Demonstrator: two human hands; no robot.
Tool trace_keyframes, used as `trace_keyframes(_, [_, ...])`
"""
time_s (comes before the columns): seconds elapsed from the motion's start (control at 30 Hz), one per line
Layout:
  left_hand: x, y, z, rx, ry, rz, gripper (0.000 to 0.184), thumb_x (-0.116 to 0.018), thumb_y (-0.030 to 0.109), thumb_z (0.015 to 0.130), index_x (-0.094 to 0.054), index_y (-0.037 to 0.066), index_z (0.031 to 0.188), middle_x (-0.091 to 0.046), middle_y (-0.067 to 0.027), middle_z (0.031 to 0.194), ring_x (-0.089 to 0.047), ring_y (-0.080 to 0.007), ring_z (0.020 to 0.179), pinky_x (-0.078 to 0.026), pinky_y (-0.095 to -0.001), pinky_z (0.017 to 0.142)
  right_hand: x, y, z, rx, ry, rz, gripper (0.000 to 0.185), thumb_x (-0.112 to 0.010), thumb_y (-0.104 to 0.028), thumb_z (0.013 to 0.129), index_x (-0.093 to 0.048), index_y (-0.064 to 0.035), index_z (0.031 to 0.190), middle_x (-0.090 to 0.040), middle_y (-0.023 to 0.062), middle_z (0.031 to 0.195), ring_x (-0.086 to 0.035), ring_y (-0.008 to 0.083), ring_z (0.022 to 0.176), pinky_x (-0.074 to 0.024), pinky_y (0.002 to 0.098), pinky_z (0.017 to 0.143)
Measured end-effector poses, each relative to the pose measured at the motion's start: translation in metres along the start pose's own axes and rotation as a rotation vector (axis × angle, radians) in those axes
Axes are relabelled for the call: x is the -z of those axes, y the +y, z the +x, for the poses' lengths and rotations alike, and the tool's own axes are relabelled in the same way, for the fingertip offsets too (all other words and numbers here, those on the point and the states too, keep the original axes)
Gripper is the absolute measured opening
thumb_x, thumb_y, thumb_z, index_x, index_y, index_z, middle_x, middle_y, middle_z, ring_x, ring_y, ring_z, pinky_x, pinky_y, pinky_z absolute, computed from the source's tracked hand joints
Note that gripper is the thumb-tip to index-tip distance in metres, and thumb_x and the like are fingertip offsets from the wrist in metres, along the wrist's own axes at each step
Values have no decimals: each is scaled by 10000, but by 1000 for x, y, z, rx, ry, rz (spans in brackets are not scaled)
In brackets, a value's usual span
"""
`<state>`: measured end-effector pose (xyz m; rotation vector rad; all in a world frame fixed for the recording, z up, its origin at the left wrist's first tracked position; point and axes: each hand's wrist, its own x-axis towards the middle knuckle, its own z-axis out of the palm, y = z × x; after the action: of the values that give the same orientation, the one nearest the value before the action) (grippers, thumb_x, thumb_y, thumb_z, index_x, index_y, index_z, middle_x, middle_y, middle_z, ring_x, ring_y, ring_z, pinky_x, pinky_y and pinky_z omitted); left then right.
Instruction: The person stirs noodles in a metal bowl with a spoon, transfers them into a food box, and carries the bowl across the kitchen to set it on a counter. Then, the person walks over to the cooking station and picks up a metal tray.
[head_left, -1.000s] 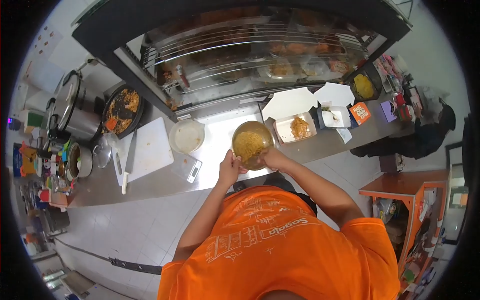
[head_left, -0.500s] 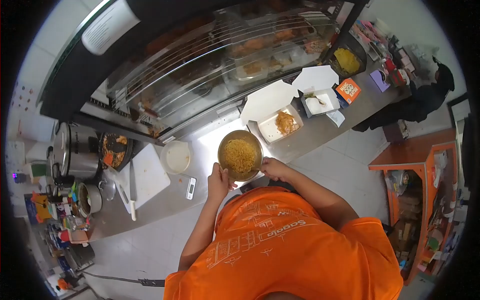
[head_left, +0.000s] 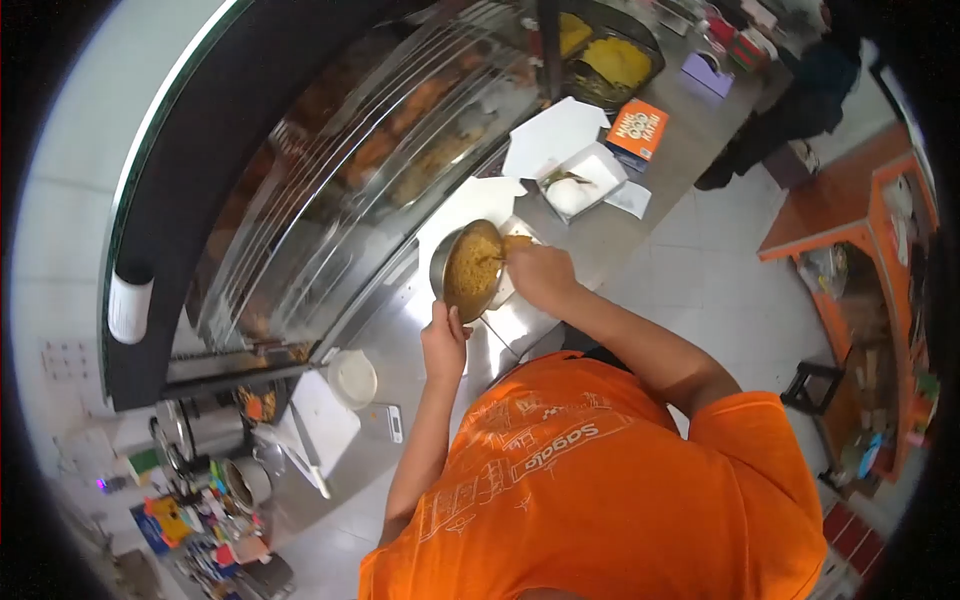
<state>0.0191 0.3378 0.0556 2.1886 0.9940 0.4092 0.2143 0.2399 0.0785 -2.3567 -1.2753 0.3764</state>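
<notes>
My left hand [head_left: 444, 340] is closed on the lower rim of a round metal bowl [head_left: 464, 304], which tilts to the right. Yellow food [head_left: 475, 262], in fine strands or grains, lies inside it. My right hand [head_left: 541, 279] is in a fist at the bowl's right edge. From that fist a thin utensil reaches into the food; its kind is hard to make out. Behind the bowl, partly covered by it and my right hand, is an open white takeout box [head_left: 463, 203] with a bit of fried food showing.
A second open box [head_left: 573, 194] and an orange carton [head_left: 637, 132] stand farther right, near a black tray [head_left: 607, 94] of yellow food. To the left are a white tub [head_left: 353, 378], a scale [head_left: 396, 424] and a knife [head_left: 305, 440] on a cutting board [head_left: 328, 415]. A glass display case [head_left: 360, 180] borders the counter.
The bowl has gone from level to tilted, over the near takeout box. My right hand has left the rim and now grips a thin utensil in the food. The view has turned.
</notes>
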Motion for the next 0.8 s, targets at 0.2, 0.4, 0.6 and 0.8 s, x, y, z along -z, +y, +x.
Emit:
trace_keyframes(0.2, [-25, -13, -1, -73, 128, 73, 167, -511, 137, 994, -445, 27, 888, -647, -167, 645, -706, -272, 617, -522, -380, 498, -62, 30, 13, 416, 116, -7, 116, -548, -115, 835, -651, -64, 853, -667, 150, 770, -674, 335, 703, -531, 443, 590])
trace_keyframes(0.4, [-30, -30, 8, -6, 128, 91, 178, -504, 156, 999, -484, 25, 881, -682, -160, 682, -709, -255, 618, -528, -354, 539, -60, 50, 5, 355, -21, -122, 117, -558, -114, 814, -648, -59, 865, -675, 140, 757, -688, 282, 702, -540, 418, 551])
trace_keyframes(0.6, [-28, -36, 8, 65, 46, -60, 178, -468, 172, 1016, -444, 12, 942, -678, -146, 686, -703, -225, 600, -538, -324, 518, -86, 19, -13, 256, -202, 389, 232, -498, -109, 878, -594, -21, 1070, -672, 192, 875, -666, 391, 748, -544, 473, 665])
trace_keyframes(0.8, [-28, -44, 6, 112, 35, -76, 200, -456, 190, 1026, -433, 28, 909, -655, -137, 647, -699, -241, 572, -525, -341, 486, -63, 23, -19, 114, -372, 256, 258, -418, -144, 922, -579, 9, 1053, -666, 247, 897, -657, 453, 825, -530, 516, 731])
